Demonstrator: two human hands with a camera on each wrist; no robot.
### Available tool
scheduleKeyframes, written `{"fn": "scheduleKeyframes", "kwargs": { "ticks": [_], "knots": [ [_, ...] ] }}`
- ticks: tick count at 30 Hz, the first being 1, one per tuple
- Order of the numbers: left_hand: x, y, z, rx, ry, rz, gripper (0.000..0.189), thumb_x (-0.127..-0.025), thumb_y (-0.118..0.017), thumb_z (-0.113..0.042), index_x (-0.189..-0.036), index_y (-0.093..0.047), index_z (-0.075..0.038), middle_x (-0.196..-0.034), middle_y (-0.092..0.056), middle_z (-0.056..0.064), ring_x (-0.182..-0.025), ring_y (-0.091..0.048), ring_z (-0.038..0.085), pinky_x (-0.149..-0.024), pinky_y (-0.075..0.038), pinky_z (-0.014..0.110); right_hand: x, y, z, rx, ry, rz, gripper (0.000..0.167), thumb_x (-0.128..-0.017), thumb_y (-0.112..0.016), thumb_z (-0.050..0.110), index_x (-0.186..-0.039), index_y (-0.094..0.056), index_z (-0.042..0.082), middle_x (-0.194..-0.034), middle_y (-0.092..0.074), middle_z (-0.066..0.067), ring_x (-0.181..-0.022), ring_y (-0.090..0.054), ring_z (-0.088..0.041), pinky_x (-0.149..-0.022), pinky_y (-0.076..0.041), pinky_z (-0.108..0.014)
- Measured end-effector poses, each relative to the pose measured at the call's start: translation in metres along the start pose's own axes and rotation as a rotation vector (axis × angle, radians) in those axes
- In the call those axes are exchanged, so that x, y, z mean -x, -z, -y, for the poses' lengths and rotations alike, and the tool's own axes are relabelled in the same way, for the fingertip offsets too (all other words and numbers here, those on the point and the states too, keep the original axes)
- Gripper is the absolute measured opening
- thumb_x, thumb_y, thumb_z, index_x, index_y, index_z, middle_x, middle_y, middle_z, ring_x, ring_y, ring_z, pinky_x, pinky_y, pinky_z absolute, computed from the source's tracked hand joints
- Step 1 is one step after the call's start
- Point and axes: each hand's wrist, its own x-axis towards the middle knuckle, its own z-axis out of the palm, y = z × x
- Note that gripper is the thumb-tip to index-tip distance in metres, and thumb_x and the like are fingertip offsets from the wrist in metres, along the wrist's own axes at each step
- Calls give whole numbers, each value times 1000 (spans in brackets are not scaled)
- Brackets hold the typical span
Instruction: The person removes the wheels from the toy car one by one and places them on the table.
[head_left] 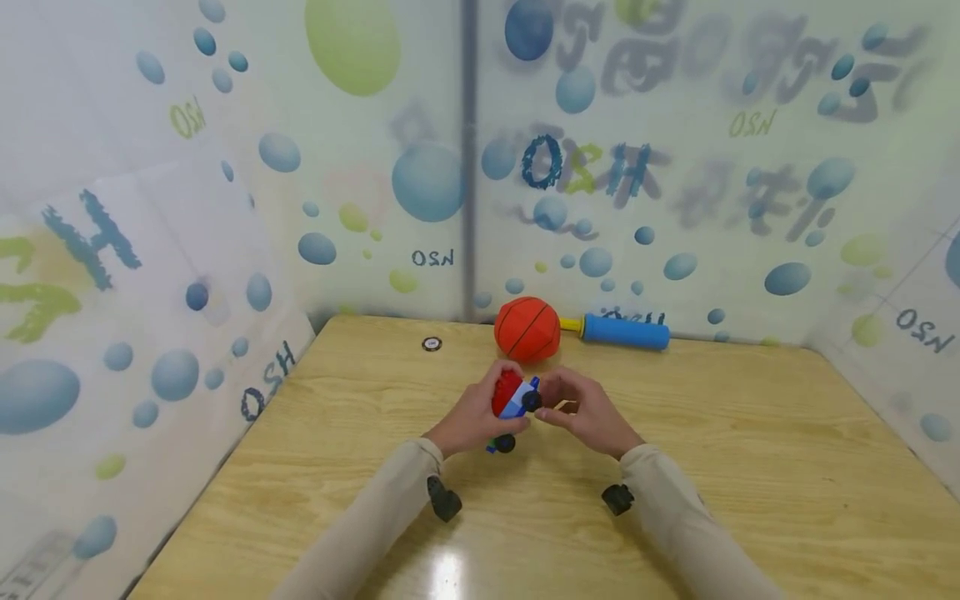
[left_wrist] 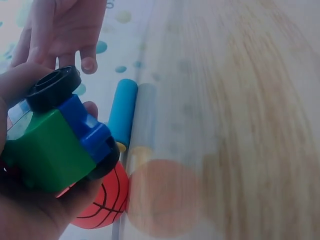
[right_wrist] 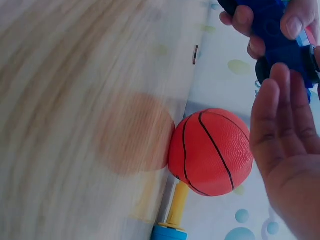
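Observation:
My left hand (head_left: 480, 408) grips a toy block car (head_left: 516, 404) above the table. The car has a blue chassis (right_wrist: 277, 35), a green block (left_wrist: 52, 150), a red and a light-blue part, and black wheels (left_wrist: 54, 87). The left thumb and fingers wrap its sides, hiding part of the body. At the car's other end, my right hand (head_left: 585, 408) is held close to a wheel. Its fingers (right_wrist: 282, 107) look nearly straight in the right wrist view, their tips overlapping the chassis end. Whether they touch it is unclear.
A red toy basketball (head_left: 527, 330) rests at the table's back edge. Beside it lies a blue pump (head_left: 626, 332) with a yellow end, against the wall. A small round chip (head_left: 431, 343) lies to the left on the wooden table (head_left: 750, 467). Printed walls enclose the back and sides.

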Motion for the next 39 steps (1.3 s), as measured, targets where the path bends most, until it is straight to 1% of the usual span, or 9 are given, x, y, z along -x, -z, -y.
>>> {"fn": "scheduleKeyframes", "kwargs": {
  "ticks": [3, 8, 12, 14, 20, 28, 30, 36, 39],
  "knots": [
    [-1, -2, -1, 11, -11, -10, 59, -88, -75, -24, -132, -36, -25, -120, -62, 11, -101, -61, 23, -86, -57, 36, 0, -2, 1, -13, 9, 13, 29, -92, -72, 12, -119, -60, 10, -104, -70, -14, -87, -66, -19, -77, -58, -28],
    [-1, -4, -3, 36, -14, -20, 58, -89, -75, -23, -132, -36, -24, -122, -61, 11, -104, -60, 24, -88, -57, 37, -1, -5, 2, -55, 16, 44, 29, -94, -69, 11, -122, -61, 10, -98, -70, -17, -81, -68, -33, -75, -61, -39],
    [0, -6, -2, 38, -27, -29, 57, -90, -75, -22, -132, -37, -22, -121, -62, 12, -101, -61, 24, -86, -57, 36, 0, -7, 1, -79, 16, 49, 28, -95, -68, 12, -122, -61, 8, -92, -67, -23, -74, -68, -28, -70, -60, -41],
    [0, -7, -2, 43, -41, -32, 56, -90, -75, -21, -131, -36, -21, -120, -62, 13, -102, -61, 25, -86, -58, 37, -1, -9, 1, -79, 9, 36, 27, -95, -68, 12, -121, -61, 9, -88, -66, -22, -71, -67, -21, -69, -60, -40],
    [1, -8, -5, 45, -72, -48, 56, -90, -75, -18, -130, -36, -21, -122, -62, 12, -104, -62, 25, -89, -58, 37, -4, -14, -2, -108, -13, -41, 21, -93, -70, 10, -114, -64, 6, -81, -63, -20, -65, -63, -18, -66, -60, -34],
    [-4, -9, -7, 42, -107, -72, 55, -91, -75, -18, -130, -36, -19, -124, -61, 11, -102, -61, 24, -89, -58, 37, -7, -18, -4, -145, 28, -134, 16, -91, -70, 4, -104, -63, -2, -77, -62, -23, -55, -51, -13, -53, -50, -29],
    [-4, -10, -6, 36, -101, -75, 56, -91, -75, -18, -130, -36, -18, -123, -62, 12, -101, -62, 24, -88, -58, 38, -7, -21, -3, -122, 41, -165, 14, -90, -71, 2, -101, -63, -1, -76, -63, -21, -54, -50, -11, -51, -48, -26],
    [-4, -8, -4, -8, -45, -84, 55, -92, -73, -20, -131, -35, -18, -122, -64, 14, -100, -63, 23, -88, -59, 37, -7, -26, 1, 173, 187, -258, 13, -86, -76, 3, -98, -70, 4, -67, -61, -7, -55, -49, -7, -50, -46, -21],
    [-5, -4, -4, -1, -9, -106, 55, -92, -73, -21, -132, -35, -19, -124, -63, 14, -103, -63, 25, -88, -59, 39, -7, -19, 4, 131, 150, -228, 18, -88, -76, 7, -105, -71, 6, -68, -62, -7, -56, -60, -17, -52, -52, -24]
  ]
}}
